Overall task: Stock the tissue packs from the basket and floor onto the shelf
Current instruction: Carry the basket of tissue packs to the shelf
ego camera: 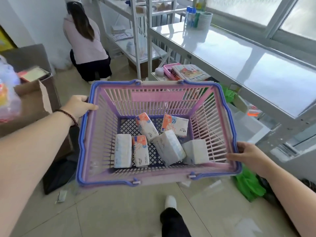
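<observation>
A pale tiled floor [119, 211] fills the lower frame. Along the right side runs a white metal shelf [239, 53] with a glossy top, set beneath frosted windows [256, 9]; bottles [191, 16] stand at its far end in the upper middle. A second white rack [130, 28] stands behind it at top centre. In the upper left a person in a pink top [85, 43] crouches facing away. A brown cardboard box [34, 100] sits at the left edge, and green bags [248, 183] lie on the floor at lower right, under the shelf's edge. On the shelf's low tier, just beyond the basket, lie a pink tray [169, 70] and a printed pack [189, 71].

At the centre of the frame a pink basket [171, 98] with a blue rim and folded blue handles is held above the floor. Six tissue packs [168, 149] lie loose on its mesh bottom: three with orange and blue print, three plain white, some leaning on each other.

The left hand [78, 106] comes in from the middle left, a dark bead bracelet [68, 115] on the wrist, its fingers [92, 106] curled over the basket's left rim, gripping it. The right hand [248, 154] enters from the lower right, and its fingers [230, 156] wrap the right rim near the front corner, gripping it too. A white shoe [170, 201] and dark trouser leg show at bottom centre.
</observation>
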